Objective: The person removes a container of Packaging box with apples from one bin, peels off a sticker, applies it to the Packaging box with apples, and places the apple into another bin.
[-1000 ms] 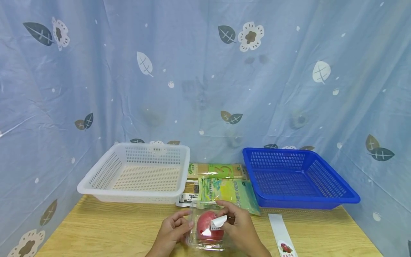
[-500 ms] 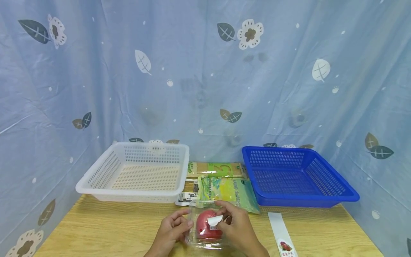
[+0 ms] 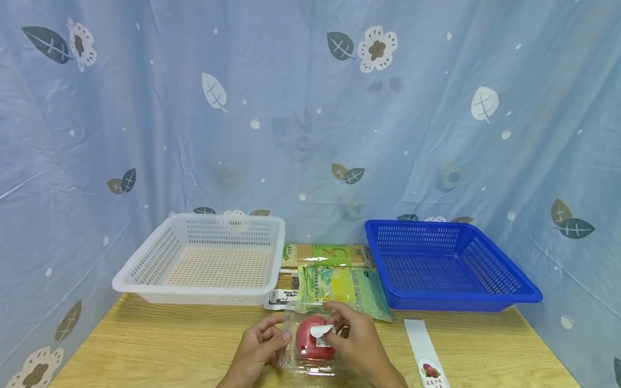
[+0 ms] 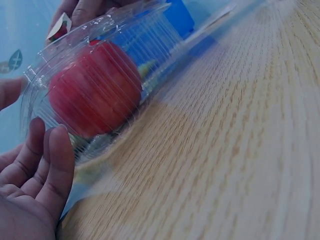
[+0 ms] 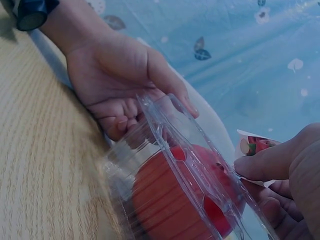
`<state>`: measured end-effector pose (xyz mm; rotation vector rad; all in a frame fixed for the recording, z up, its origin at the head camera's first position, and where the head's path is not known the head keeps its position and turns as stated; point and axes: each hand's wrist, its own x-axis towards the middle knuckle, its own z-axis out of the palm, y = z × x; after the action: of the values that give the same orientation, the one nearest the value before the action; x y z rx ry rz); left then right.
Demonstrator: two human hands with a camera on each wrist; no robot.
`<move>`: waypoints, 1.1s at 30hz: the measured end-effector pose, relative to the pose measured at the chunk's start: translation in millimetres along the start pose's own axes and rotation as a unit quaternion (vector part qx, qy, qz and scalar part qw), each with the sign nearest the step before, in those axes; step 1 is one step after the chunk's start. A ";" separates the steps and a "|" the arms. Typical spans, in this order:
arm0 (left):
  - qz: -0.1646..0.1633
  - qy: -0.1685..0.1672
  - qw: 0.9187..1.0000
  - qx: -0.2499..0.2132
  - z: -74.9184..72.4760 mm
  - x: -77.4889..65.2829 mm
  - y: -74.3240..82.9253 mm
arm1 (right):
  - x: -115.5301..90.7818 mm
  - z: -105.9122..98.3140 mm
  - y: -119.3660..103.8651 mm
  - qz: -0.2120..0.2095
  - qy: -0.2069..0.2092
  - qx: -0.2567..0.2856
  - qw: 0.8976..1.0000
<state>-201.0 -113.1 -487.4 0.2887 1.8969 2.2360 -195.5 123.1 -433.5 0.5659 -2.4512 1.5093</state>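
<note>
A clear plastic clamshell box (image 3: 310, 370) with a red apple (image 4: 97, 92) inside sits on the wooden table, its lid down. My left hand (image 3: 257, 345) holds the box's left edge, thumb over the rim and fingers against the side. Between thumb and finger, my right hand (image 3: 361, 345) pinches a sticker (image 5: 254, 145) printed with red fruit. The sticker's white back (image 3: 320, 330) curls up over the lid, and a small printed part lies below it. How much of it touches the lid I cannot tell.
A white basket (image 3: 218, 293) stands back left, a blue basket (image 3: 461, 304) back right. Between them lie several food packets, with a yellow-green packet (image 3: 346, 285) in front. Right of my hands lies a white backing strip (image 3: 418, 339) with another fruit sticker (image 3: 430, 371).
The sticker in my right hand has shifted slightly left and its curled white part looks narrower. Box and left hand keep nearly the same place; the whole head view has shifted a little.
</note>
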 end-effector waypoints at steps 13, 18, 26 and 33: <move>-0.001 0.002 1.000 0.004 -0.6 0.0 -0.2 | -2.2 11.2 -0.1 -0.055 0.027 -0.067 0.996; 0.001 -0.001 1.000 0.004 -1.1 0.3 -0.3 | -2.6 14.5 -1.4 -0.050 0.033 -0.083 0.995; 0.005 -0.005 1.000 -0.001 -1.7 -0.1 -0.5 | -1.8 11.2 -1.2 -0.025 0.030 -0.120 0.992; 0.019 -0.010 1.000 -0.002 -2.3 0.0 -2.5 | -0.9 -3.0 2.7 -0.004 -0.026 -0.051 0.998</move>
<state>-201.5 -114.9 -490.2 0.3482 1.8920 2.2529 -195.9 127.0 -434.6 0.6028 -2.5445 1.3735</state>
